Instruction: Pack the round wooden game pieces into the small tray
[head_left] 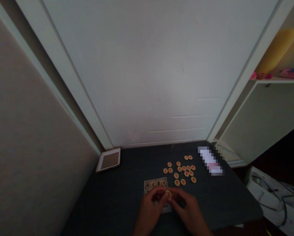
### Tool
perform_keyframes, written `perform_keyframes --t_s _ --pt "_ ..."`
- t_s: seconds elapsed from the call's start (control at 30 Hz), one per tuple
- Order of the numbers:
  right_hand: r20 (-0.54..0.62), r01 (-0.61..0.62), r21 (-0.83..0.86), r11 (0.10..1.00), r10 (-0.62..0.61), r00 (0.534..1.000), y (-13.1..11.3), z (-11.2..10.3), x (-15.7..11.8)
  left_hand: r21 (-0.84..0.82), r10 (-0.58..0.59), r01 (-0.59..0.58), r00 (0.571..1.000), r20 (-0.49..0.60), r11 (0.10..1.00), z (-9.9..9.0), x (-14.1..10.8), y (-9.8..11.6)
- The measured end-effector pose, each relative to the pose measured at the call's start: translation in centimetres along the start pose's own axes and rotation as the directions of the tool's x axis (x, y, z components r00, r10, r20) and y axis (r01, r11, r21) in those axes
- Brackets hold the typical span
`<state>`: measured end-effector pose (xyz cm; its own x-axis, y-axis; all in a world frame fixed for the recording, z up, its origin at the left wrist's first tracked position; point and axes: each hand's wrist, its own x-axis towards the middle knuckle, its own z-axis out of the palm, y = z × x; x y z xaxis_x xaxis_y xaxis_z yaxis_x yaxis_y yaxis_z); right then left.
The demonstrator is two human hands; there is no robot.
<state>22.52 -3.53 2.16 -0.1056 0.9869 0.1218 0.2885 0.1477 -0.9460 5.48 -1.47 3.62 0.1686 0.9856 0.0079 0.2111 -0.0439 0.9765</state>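
Gently, pinch the xiangqi piece [168, 193] with light, even pressure; your left hand [152, 204] and right hand [186, 204] both have fingertips closed on it. Beneath them, a shallow box [168, 208] holds dark-marked pieces [153, 184] in rows. Red-marked pieces [184, 168] lie loose beyond your right hand; a shallow tray [99, 165], beyond your left.
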Motion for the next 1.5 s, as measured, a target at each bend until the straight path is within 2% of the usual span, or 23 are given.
perform_keyframes --t_s 0.13,0.43,0.63,0.83,1.3,1.5 --pt "-0.001 0.006 0.036 0.999 -0.006 1.0 0.1 0.0 0.3 -0.086 -0.019 0.021 0.999 0.03 0.996 -0.3 0.1 0.3" --pt "0.022 0.017 0.027 0.999 -0.018 1.0 -0.5 0.0 0.6 -0.025 -0.018 0.019 0.999 0.043 0.999 -0.8 -0.3 0.1" --pt "0.002 0.044 -0.011 0.999 -0.044 0.999 -0.7 -0.1 0.5 0.112 0.065 -0.066 0.998 0.013 0.992 -0.8 -0.2 0.0" --pt "-0.019 0.053 0.015 0.998 -0.053 0.998 -0.6 -0.1 0.4 0.229 0.17 -0.172 0.985 0.029 0.958 -1.2 -0.3 -0.1" --pt "-0.003 -0.03 0.156 0.987 0.031 1.0 -1.0 -0.1 0.6 0.347 0.264 -0.28 0.96 0.093 0.895 -1.3 -0.5 0.3" --pt "-0.012 -0.046 0.191 0.98 0.05 0.999 -1.7 0.2 0.6 0.366 0.306 -0.315 0.948 0.084 0.876 -1.6 -0.9 0.4"
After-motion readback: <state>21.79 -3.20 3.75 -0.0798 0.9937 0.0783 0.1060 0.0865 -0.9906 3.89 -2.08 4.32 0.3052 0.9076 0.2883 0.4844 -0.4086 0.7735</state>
